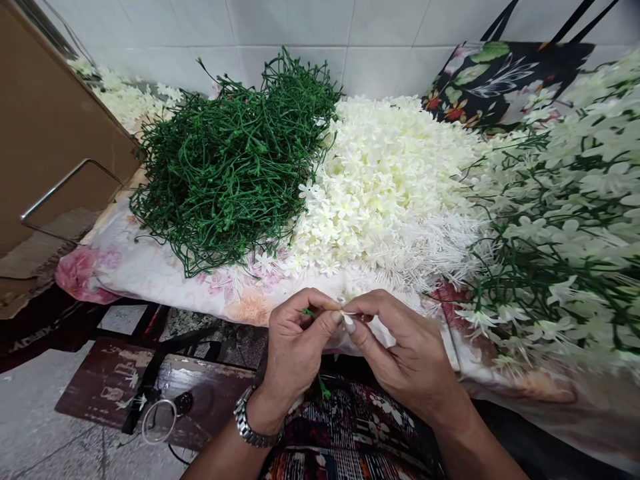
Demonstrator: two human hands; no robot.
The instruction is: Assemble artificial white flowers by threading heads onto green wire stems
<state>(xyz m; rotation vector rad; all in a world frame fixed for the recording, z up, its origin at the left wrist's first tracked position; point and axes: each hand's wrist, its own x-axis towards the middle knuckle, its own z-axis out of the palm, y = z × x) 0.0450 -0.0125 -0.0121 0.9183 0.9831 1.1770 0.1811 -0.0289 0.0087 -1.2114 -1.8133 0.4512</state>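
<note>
My left hand (296,343), with a metal watch on its wrist, is closed in a pinch on a thin green plastic stem (310,312) whose lower end shows below the palm. My right hand (400,347) pinches a small white artificial flower (349,316) right at the stem's tip, fingertips of both hands touching. Behind them lie a heap of green stems (230,167), a heap of loose white flowers (385,180) and, to the right, a pile of finished flowered sprigs (565,227).
All heaps rest on a pink floral cloth (125,267). A brown cardboard box (45,120) with a metal handle stands at the left. A dark floral bag (500,80) leans on the tiled wall. A dark wooden board (115,387) lies on the floor.
</note>
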